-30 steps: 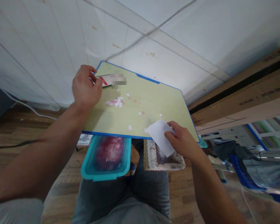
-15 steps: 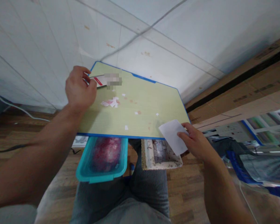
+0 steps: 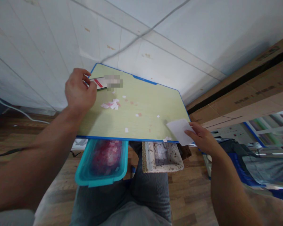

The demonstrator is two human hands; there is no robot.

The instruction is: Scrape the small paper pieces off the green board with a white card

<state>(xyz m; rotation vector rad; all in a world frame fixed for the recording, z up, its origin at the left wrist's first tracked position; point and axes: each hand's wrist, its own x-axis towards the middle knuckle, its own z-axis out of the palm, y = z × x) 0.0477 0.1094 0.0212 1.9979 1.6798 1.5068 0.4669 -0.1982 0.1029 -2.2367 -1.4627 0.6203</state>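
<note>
My left hand (image 3: pixel 81 88) is closed around the left end of a phone (image 3: pixel 101 83), which is over the far left corner of the pale green tabletop (image 3: pixel 151 100). Part of the phone's screen is blurred out. In my right hand (image 3: pixel 200 135) a white piece of paper (image 3: pixel 180 131) is pinched between thumb and fingers, above the table's near right corner. Small pink and white paper scraps (image 3: pixel 113 104) lie in a loose pile at the left middle. A few white bits (image 3: pixel 167 139) rest at the near edge, beside the paper.
Below the near edge, a teal plastic tub (image 3: pixel 79 175) holds pinkish pieces, and a speckled box (image 3: pixel 163 170) holds white scraps. A white wall (image 3: pixel 141 53) with a cable borders the far side. Large cardboard boxes (image 3: pixel 245 94) lean along the right.
My right hand has moved right and slightly up with the paper, uncovering the white bits at the near edge. My left hand and the phone have stayed nearly still.
</note>
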